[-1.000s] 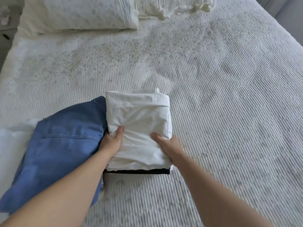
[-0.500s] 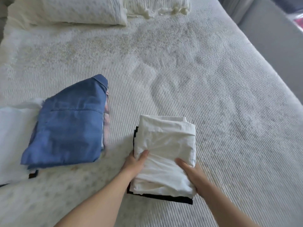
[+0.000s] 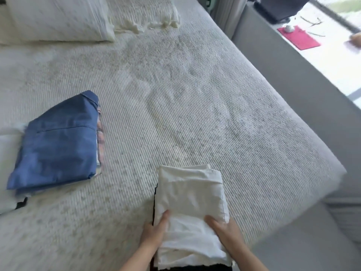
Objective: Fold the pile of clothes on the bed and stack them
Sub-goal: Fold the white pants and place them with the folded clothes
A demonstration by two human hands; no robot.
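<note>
Nearest the camera, both hands grasp the folded white garment (image 3: 190, 210) by its near end: the left hand (image 3: 155, 230) pinches the left edge with its thumb on top, the right hand (image 3: 224, 229) the right edge likewise. A black garment (image 3: 154, 204) lies beneath it, showing at the left edge. The bundle's long axis runs straight away from the person, near the bed's (image 3: 195, 94) right side. Farther off to the left, well apart, lies the folded blue garment (image 3: 56, 141), nearer the left hand, probably the place to stack. Beyond lies a pillow (image 3: 58, 18).
</note>
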